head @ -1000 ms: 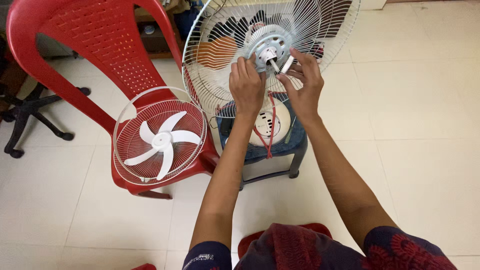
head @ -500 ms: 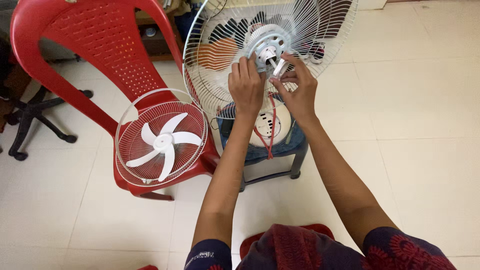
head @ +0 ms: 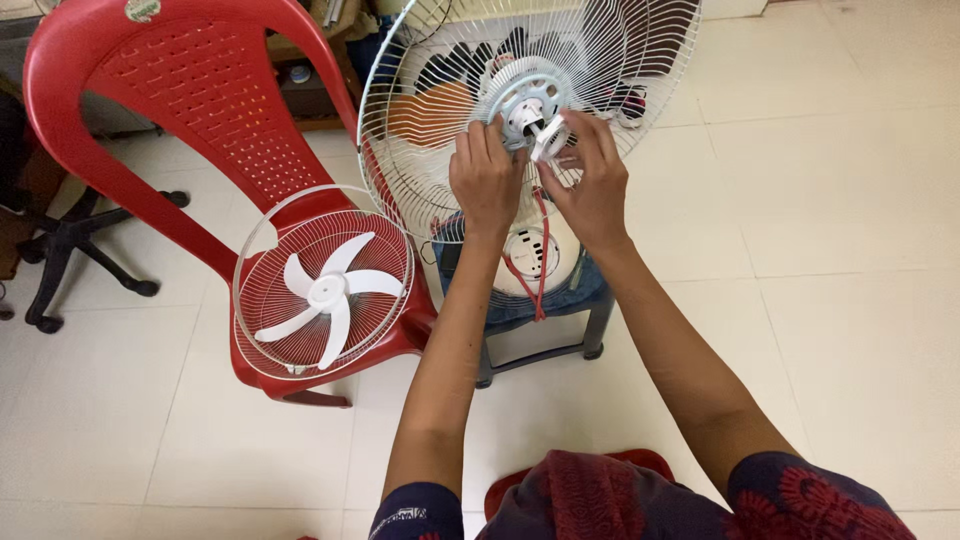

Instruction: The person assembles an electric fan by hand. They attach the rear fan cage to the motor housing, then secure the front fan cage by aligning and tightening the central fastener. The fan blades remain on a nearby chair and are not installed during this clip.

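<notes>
Behind both hands [head: 540, 175], rear fan guard [head: 430, 130] stands.

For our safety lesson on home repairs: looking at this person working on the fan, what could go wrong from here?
The small white cap pinched in the right hand could slip and roll away across the tiled floor.

The loose front guard and blade propped on the red chair seat might slide off if bumped.
</notes>
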